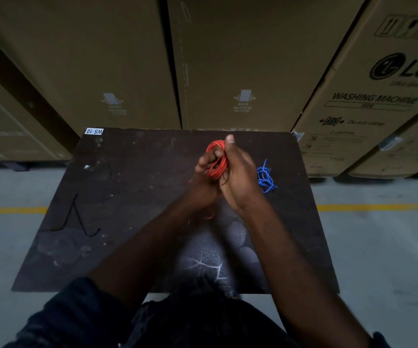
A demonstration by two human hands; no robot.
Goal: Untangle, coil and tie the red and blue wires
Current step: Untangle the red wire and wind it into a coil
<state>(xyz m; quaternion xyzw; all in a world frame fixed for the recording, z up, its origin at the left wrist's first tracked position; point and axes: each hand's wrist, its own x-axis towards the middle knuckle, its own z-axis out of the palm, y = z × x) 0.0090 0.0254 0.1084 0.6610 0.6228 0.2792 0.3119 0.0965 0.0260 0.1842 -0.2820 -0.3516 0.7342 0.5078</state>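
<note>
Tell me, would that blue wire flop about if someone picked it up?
Probably floppy: the blue wire is thin and lies in a loose, kinked bundle on the table. Likely light too, being so thin. Its free ends stick out, so it might snag or unravel.

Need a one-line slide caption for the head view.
Mid-coil: left hand and right hand grip the red wire coil over the dark table; the blue wire lies tangled on it.

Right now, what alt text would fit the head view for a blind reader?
The left hand and right hand hold a coil of red wire over a dark table. A tangle of blue wire lies on the table right of the hands, a black cord at its left side, and cardboard boxes stand behind.
</note>
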